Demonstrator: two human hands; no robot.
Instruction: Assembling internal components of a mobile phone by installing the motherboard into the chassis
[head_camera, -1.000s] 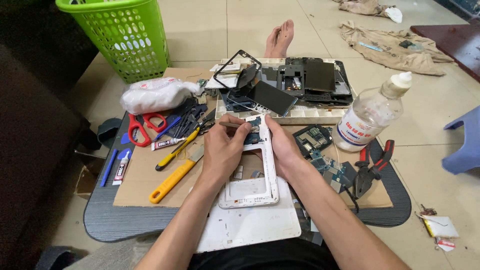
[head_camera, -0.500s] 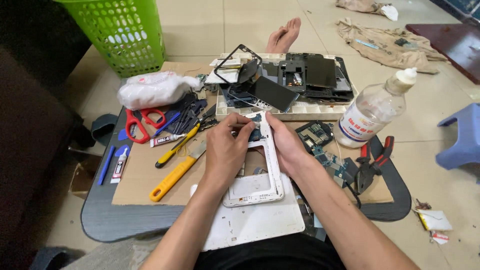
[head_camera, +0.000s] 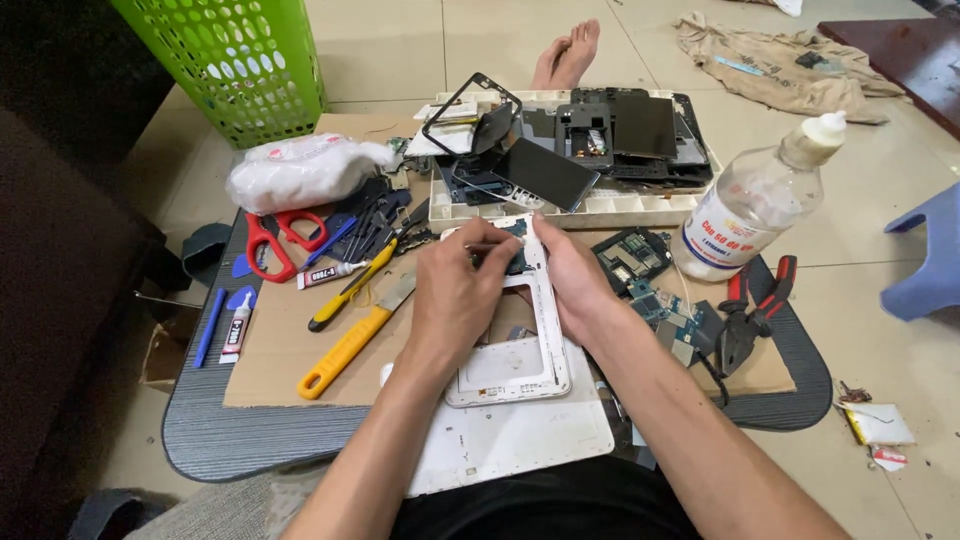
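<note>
My left hand pinches a thin metal tool, its tip at the top part of a white tablet frame lying on a low table. My right hand grips the frame's right edge near the top and steadies it. A small circuit board sits in the frame's upper end, partly hidden by my fingers. Under the frame lies a white back cover.
Yellow-handled tools, red scissors, a glue tube and a white bag lie left. A tray of dismantled tablets stands behind. A clear bottle, circuit boards and pliers lie right. A green basket stands far left.
The camera has moved closer and tilted slightly. My left hand has shifted a little over the frame's top with the tool. My right hand keeps its hold.
</note>
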